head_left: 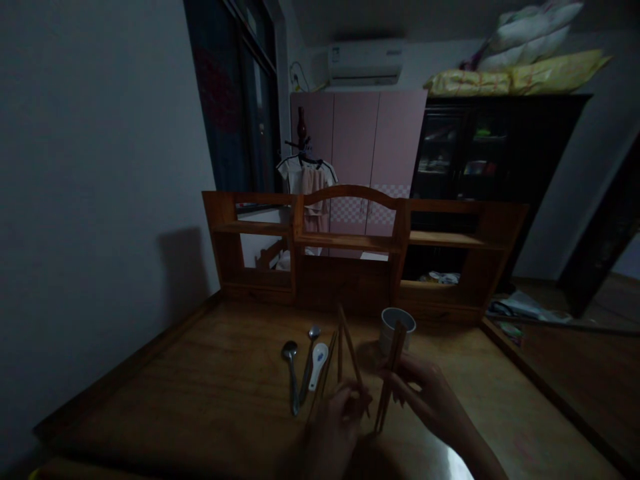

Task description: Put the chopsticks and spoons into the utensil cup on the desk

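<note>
My left hand (340, 413) is closed around wooden chopsticks (351, 343) that spread apart in a narrow V above the desk. In my right hand (420, 387), a bunch of chopsticks (390, 383) is pinched nearly upright. Its upper ends stand in front of a light-coloured round cup (399, 325). Left of my hands, another pair of chopsticks (325, 367) lies on the desk. Beside it are a white soup spoon (319, 363) with a blue mark, a metal spoon (313, 337) and a darker metal spoon (291, 373).
The wooden desk (225, 373) carries an open shelf unit (350, 245) along its back edge. A wall (100, 200) borders the left side. On the right runs a raised wooden edge (545, 387). Behind stand a pink wardrobe (355, 140) and a dark cabinet (530, 147).
</note>
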The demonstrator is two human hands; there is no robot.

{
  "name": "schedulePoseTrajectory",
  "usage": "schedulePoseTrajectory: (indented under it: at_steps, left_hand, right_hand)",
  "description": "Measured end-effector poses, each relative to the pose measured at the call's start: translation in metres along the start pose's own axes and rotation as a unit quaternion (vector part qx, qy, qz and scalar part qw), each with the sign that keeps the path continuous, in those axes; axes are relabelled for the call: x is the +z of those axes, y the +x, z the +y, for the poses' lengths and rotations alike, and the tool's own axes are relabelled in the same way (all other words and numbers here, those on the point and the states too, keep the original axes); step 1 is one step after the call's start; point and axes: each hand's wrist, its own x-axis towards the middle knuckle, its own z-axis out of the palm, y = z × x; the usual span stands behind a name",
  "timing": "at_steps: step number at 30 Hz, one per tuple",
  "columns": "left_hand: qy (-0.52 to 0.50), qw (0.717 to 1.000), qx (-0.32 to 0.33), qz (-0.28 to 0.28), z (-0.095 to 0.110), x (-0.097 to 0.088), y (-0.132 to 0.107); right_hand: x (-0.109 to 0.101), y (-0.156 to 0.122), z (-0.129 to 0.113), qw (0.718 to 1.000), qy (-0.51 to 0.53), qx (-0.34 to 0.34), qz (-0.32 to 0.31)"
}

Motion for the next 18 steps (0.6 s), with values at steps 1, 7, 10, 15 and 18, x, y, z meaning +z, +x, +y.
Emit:
schedulePoseTrajectory:
  at_steps: [1,7,10,15,18]
  left_hand:
    - [0.008,1.000,-0.005,-0.014,-0.0022,0.0007,0.0014]
    - [0.053,0.995,-0.009,-0.085,-0.0086,0.0040,0.0059]
    - [0.042,0.994,0.014,-0.099,-0.0069,0.0043,0.0056]
    - [0.071,0.989,0.011,-0.129,-0.0033,0.0018,0.0056]
    - [0.061,0.988,-0.002,-0.143,-0.0022,-0.0009,0.0065]
  right_hand:
    - [-0.0001,0.0002,0.0000,1.000,0.001,-0.003,0.000]
    - [-0.0010,0.0003,0.0042,1.000,0.006,-0.005,0.005]
    - [-0.0018,0.0012,0.0065,1.000,0.024,-0.005,-0.003]
    - [-0.0037,0.0020,0.0069,0.999,0.052,-0.007,-0.016]
    - [-0.0042,0.0015,0.0063,0.999,0.049,-0.002,-0.013]
